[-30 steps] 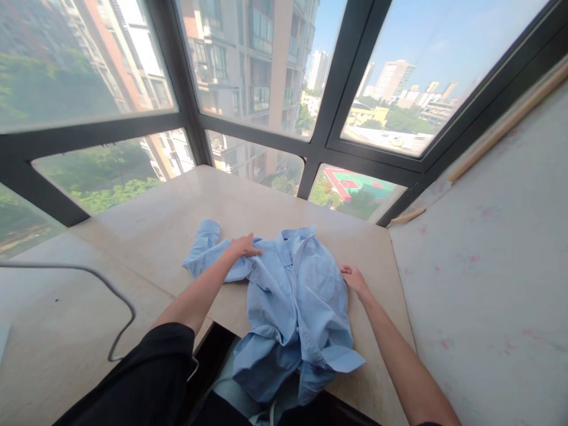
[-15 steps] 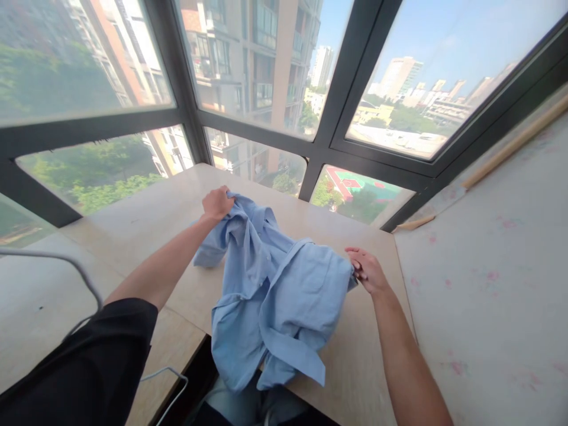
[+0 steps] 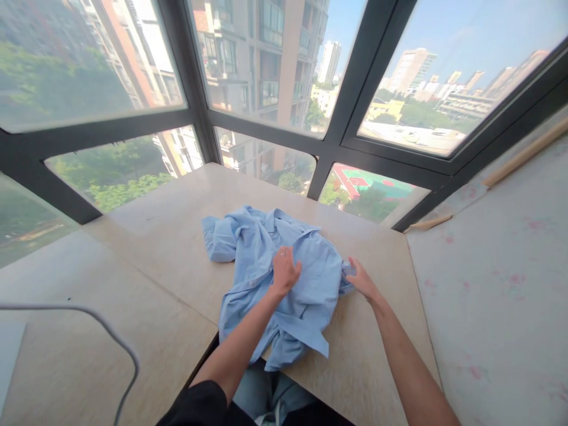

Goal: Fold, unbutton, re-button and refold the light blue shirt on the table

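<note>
On the surface (image 3: 177, 225): the shirt (image 3: 317, 266) lies crumpled at the front edge, hem over the lip above the lap (image 3: 252, 387), some bare surface between it and the far edge.
Sleeve (image 3: 219, 241): bunched at the shirt's left, toward the far-left side of the surface.
Change: half a second ago the left hand held the shoulder cloth up toward the far edge; now that cloth is down and the hand has come across to the middle of the front.
Meaning: the shirt appears to rest lower and flatter, though still wrinkled, so the spreading looks unfinished.
Left hand (image 3: 286, 271): on the shirt's front, thumb well apart from the fingers, which lie lightly bent on the cloth; no pinched fold shows.
Right hand (image 3: 361, 281): at the shirt's side toward the right edge, thumb and forefinger a narrow gap apart with cloth between; whether they grip it, I cannot tell.
Cable (image 3: 95, 316): loops over the near-left corner, well apart from the shirt.
</note>
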`<state>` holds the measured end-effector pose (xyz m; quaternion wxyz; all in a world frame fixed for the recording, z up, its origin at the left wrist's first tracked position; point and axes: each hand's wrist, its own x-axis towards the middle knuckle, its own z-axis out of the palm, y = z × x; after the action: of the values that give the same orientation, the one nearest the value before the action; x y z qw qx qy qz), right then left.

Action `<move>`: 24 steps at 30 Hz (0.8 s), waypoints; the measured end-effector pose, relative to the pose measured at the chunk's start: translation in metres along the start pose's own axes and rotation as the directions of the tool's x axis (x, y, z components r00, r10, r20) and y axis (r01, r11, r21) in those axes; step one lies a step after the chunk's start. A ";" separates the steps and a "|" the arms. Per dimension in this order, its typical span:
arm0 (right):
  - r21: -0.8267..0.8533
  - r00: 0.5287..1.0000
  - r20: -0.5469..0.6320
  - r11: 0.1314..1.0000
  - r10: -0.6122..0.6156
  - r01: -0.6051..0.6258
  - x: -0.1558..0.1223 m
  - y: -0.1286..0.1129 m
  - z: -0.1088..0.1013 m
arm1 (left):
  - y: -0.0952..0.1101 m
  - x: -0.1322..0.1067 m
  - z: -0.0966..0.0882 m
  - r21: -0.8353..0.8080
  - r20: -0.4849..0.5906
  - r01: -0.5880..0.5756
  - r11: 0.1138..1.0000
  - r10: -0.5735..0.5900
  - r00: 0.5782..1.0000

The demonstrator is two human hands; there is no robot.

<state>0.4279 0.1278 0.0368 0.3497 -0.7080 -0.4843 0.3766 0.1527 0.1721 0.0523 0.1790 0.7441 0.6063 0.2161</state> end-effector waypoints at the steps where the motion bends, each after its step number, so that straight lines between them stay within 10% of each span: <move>1: 0.006 0.998 0.057 1.000 -0.002 0.002 -0.005 0.010 -0.005 | 0.006 -0.020 0.016 -0.007 0.030 -0.015 1.000 0.015 0.999; 4: -0.015 0.985 0.171 1.000 -0.020 0.023 -0.021 0.032 -0.018 | 0.012 -0.064 0.041 -0.003 0.082 -0.001 1.000 0.001 0.997; 9: -0.157 1.000 0.011 0.987 -0.012 0.013 -0.035 0.036 -0.022 | -0.016 -0.083 0.026 0.046 -0.023 0.117 0.992 -0.116 0.993; 15: -0.060 0.913 0.355 0.980 0.200 -0.191 -0.050 0.014 -0.013 | -0.075 -0.108 0.008 -0.161 -0.186 0.088 0.983 -0.118 0.976; 18: 0.275 0.955 0.279 0.944 0.101 -0.181 -0.051 -0.003 -0.040 | -0.095 -0.123 0.002 -0.331 -0.248 0.184 0.926 -0.274 0.929; 21: 0.837 0.977 -0.213 0.514 -0.015 0.190 -0.042 -0.029 -0.094 | -0.103 -0.124 -0.011 -0.495 -0.222 0.308 0.813 -0.461 0.859; 24: 0.796 0.792 -0.602 0.146 0.103 0.587 -0.036 -0.056 -0.141 | -0.103 -0.116 -0.024 -0.609 -0.165 0.374 0.699 -0.573 0.803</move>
<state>0.5180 0.0919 0.1585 0.8903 -0.2993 -0.1301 0.3177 0.0350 0.0788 0.0061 0.3263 0.4262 0.7126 0.4516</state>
